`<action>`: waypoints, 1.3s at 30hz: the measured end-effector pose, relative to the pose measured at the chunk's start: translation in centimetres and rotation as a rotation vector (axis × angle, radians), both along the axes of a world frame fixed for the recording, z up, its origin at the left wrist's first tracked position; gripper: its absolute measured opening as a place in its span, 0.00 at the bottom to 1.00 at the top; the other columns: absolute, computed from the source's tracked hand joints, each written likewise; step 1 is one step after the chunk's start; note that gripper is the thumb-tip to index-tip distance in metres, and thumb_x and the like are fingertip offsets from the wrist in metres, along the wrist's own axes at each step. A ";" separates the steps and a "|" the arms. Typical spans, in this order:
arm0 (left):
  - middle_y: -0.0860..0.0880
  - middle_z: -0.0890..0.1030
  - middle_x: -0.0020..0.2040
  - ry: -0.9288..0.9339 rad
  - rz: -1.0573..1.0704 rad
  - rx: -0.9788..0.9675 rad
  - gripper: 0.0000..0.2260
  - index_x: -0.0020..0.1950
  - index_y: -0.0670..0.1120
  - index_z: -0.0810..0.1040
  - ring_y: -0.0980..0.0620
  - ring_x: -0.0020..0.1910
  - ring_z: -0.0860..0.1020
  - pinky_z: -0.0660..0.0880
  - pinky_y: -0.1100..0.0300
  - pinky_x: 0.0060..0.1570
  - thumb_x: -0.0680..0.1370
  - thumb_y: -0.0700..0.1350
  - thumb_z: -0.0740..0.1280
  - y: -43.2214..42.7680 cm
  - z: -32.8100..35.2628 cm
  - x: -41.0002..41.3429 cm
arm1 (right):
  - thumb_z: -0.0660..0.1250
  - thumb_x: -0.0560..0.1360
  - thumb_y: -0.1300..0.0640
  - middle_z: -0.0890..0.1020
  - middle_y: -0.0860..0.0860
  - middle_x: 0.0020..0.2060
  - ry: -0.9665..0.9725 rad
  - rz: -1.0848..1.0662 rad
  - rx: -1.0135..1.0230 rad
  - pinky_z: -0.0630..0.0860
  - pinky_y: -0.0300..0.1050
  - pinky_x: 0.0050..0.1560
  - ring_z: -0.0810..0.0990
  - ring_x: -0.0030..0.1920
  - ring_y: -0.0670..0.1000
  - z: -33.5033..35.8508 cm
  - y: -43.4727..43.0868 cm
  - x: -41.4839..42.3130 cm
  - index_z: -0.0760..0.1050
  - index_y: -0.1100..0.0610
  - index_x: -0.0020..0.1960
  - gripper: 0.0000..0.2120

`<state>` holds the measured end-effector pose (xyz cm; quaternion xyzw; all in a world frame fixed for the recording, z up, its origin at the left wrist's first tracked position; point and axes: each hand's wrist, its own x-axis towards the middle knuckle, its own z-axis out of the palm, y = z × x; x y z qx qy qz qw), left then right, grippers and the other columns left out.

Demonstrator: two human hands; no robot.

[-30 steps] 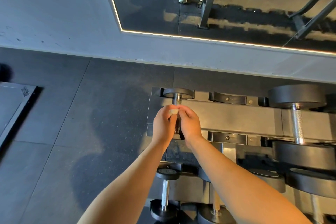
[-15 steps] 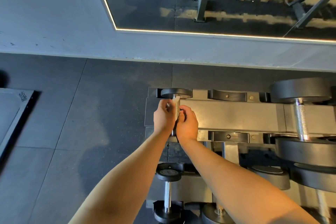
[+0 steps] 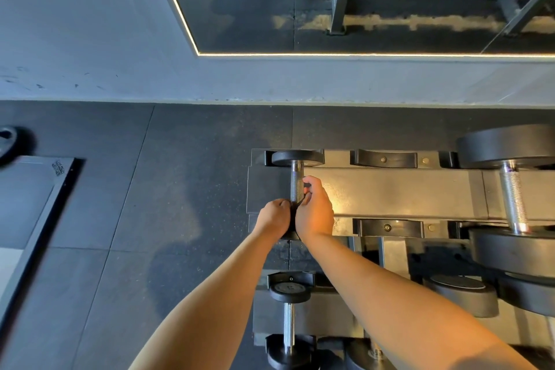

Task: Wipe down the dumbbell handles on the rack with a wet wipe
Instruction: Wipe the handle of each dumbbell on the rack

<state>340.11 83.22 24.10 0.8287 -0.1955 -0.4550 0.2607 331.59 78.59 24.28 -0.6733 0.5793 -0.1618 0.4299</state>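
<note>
A small dumbbell (image 3: pixel 298 158) with black ends lies at the left end of the rack's top tier (image 3: pixel 390 189). Its knurled metal handle (image 3: pixel 296 183) shows bare along the far half. My left hand (image 3: pixel 274 218) curls round the near end of that handle from the left. My right hand (image 3: pixel 315 209) curls round it from the right, with a fingertip on the handle's middle. The hands touch each other and cover the dumbbell's near end. No wet wipe shows; it may be hidden under the fingers.
A large dumbbell (image 3: pixel 512 198) sits to the right on the same tier, and smaller ones (image 3: pixel 289 318) lie on the lower tier. Behind the rack are a grey wall and a mirror (image 3: pixel 375 3) showing a person's feet. A mat (image 3: pixel 27 207) and a weight plate (image 3: pixel 9 144) lie left.
Both hands have slid along the handle from its far part to its near end. The white wipe seen between the fingers earlier is now out of sight.
</note>
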 end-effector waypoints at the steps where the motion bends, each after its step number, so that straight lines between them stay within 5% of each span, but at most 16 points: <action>1: 0.47 0.79 0.42 -0.028 -0.028 0.018 0.15 0.39 0.46 0.76 0.45 0.45 0.75 0.68 0.56 0.39 0.82 0.43 0.54 -0.1 0.1 0.0 | 0.60 0.81 0.65 0.79 0.47 0.56 0.000 0.003 -0.002 0.77 0.46 0.51 0.78 0.54 0.50 0.1 0.0 0.0 0.69 0.45 0.67 0.20; 6: 0.47 0.80 0.41 -0.182 -0.021 0.045 0.15 0.40 0.46 0.76 0.44 0.43 0.78 0.71 0.54 0.40 0.82 0.44 0.54 0.4 0.6 -1.1 | 0.56 0.82 0.64 0.77 0.45 0.55 -0.040 -0.005 -0.017 0.74 0.44 0.53 0.74 0.53 0.46 0.0 0.0 -0.4 0.70 0.48 0.69 0.19; 10: 0.49 0.80 0.47 -0.245 0.161 -0.201 0.11 0.52 0.47 0.77 0.49 0.45 0.78 0.71 0.58 0.39 0.84 0.45 0.55 0.9 1.4 -1.9 | 0.59 0.79 0.59 0.78 0.43 0.51 -0.081 -0.034 -0.002 0.77 0.49 0.51 0.77 0.51 0.48 -0.3 0.2 0.0 0.73 0.43 0.60 0.15; 13: 0.53 0.78 0.59 -0.223 0.249 -0.409 0.12 0.64 0.51 0.77 0.56 0.56 0.77 0.74 0.61 0.55 0.84 0.43 0.59 -0.5 2.3 -1.7 | 0.59 0.79 0.55 0.81 0.42 0.46 -0.185 -0.090 0.040 0.78 0.48 0.47 0.80 0.47 0.45 -0.5 0.4 0.3 0.76 0.45 0.52 0.09; 17: 0.54 0.74 0.65 -0.233 0.164 -0.485 0.13 0.66 0.51 0.79 0.55 0.62 0.75 0.73 0.59 0.64 0.83 0.41 0.62 -2.4 2.6 -1.9 | 0.59 0.82 0.58 0.81 0.43 0.41 -0.205 -0.139 -0.022 0.72 0.37 0.38 0.78 0.40 0.40 -0.3 0.1 -0.2 0.78 0.51 0.50 0.10; 21: 0.52 0.76 0.71 -0.143 0.111 -0.497 0.15 0.66 0.62 0.78 0.52 0.66 0.77 0.75 0.51 0.66 0.84 0.46 0.63 -1.4 1.9 -2.2 | 0.56 0.84 0.58 0.81 0.44 0.44 -0.254 -0.177 0.028 0.71 0.35 0.40 0.78 0.42 0.41 -0.5 0.1 -0.3 0.78 0.52 0.53 0.12; 27: 0.55 0.67 0.77 -0.366 -0.135 -0.363 0.19 0.73 0.60 0.73 0.54 0.70 0.73 0.70 0.67 0.56 0.84 0.45 0.63 0.9 2.4 -2.5 | 0.56 0.84 0.58 0.83 0.48 0.54 -0.261 -0.197 0.024 0.75 0.45 0.52 0.79 0.51 0.49 -0.6 0.2 -0.2 0.79 0.54 0.60 0.13; 33: 0.58 0.73 0.73 -0.278 -0.120 -0.236 0.18 0.63 0.66 0.81 0.50 0.59 0.82 0.80 0.56 0.50 0.77 0.52 0.60 2.5 2.2 -3.8 | 0.58 0.82 0.61 0.83 0.52 0.52 -0.313 -0.195 0.065 0.69 0.39 0.50 0.77 0.51 0.49 -0.4 0.1 -0.6 0.80 0.58 0.57 0.12; 35: 0.60 0.84 0.56 -0.245 -0.069 -0.223 0.13 0.52 0.63 0.84 0.51 0.48 0.83 0.79 0.55 0.43 0.80 0.47 0.62 2.5 2.2 -4.2 | 0.60 0.80 0.64 0.83 0.53 0.54 -0.339 -0.180 0.078 0.69 0.38 0.54 0.79 0.55 0.51 -0.8 0.1 -0.7 0.81 0.59 0.56 0.11; 37: 0.57 0.83 0.40 -0.249 -0.029 -0.169 0.14 0.41 0.60 0.82 0.52 0.42 0.80 0.74 0.58 0.38 0.80 0.45 0.62 2.6 2.2 -4.4 | 0.61 0.79 0.65 0.82 0.54 0.55 -0.334 -0.167 0.100 0.68 0.36 0.55 0.79 0.57 0.52 -1.0 0.3 -0.8 0.81 0.59 0.57 0.12; 39: 0.57 0.83 0.43 -0.272 0.008 -0.163 0.15 0.39 0.57 0.83 0.52 0.47 0.80 0.73 0.58 0.43 0.79 0.44 0.60 2.9 2.0 -4.5 | 0.61 0.79 0.65 0.81 0.54 0.57 -0.325 -0.166 0.154 0.69 0.39 0.57 0.78 0.59 0.53 -1.3 0.8 -1.2 0.80 0.58 0.59 0.13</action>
